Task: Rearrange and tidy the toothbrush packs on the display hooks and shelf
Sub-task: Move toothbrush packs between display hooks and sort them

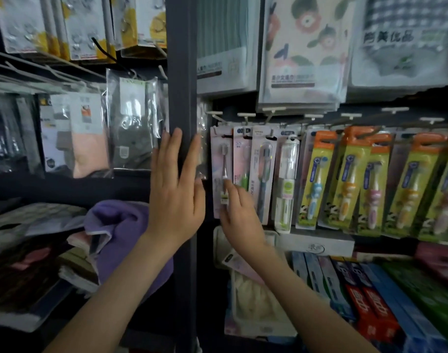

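**Tidying under way at the left end of the toothbrush row**

At the left of the frame, bagged goods hang in a neighbouring bay and a purple cloth [116, 225] lies heaped on the shelf below; none of this belongs to the job.

At centre, the left hand [175, 200] is raised flat against the dark upright post [182, 72], fingers straight and slightly spread, holding nothing. Its fingertips reach the edge of a clear packet [202, 149] hanging beside the post. It looks like a bracing hand.

Just right of the post hangs the pink-white toothbrush pack [219, 159], first in the row on the display hooks [245, 115]. The right hand [239, 212] reaches up to its lower part from below, wrist low, index finger laid along the front. The thumb is hidden, so I cannot tell whether it pinches the pack or only touches it.

Further right, the slim packs and the yellow-green children's packs [350, 179] hang in fairly even ranks, some a little tilted, so most of the hooks look in order. What seems left is squaring this first pack. A pale pack [231, 259] also lies askew below the right wrist, at the left end of the shelf of toothpaste boxes [370, 296], and may need rehanging.
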`<action>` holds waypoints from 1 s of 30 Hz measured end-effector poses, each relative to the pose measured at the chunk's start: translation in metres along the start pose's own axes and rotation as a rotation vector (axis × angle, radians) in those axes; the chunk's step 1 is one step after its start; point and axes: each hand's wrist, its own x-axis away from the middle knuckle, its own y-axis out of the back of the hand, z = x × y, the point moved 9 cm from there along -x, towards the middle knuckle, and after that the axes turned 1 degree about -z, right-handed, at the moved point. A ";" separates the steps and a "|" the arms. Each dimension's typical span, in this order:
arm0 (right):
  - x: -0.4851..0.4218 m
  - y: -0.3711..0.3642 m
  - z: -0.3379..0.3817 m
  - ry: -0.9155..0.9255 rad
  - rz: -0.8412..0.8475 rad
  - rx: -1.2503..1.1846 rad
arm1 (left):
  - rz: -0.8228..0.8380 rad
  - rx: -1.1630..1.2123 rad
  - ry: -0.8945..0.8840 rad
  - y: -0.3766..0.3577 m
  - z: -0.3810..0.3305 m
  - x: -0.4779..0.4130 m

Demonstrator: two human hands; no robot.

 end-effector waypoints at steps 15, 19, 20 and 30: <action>-0.067 -0.048 -0.039 -0.448 -0.242 0.259 | 0.018 0.070 0.029 -0.002 0.004 0.003; -0.067 -0.052 -0.040 -0.441 -0.214 0.217 | 0.022 0.061 0.038 -0.001 0.005 0.005; -0.068 -0.053 -0.040 -0.447 -0.201 0.213 | 0.021 0.058 0.038 -0.001 0.005 0.005; -0.064 -0.061 -0.054 -0.499 -0.039 0.082 | 0.014 0.041 0.024 -0.001 0.003 0.004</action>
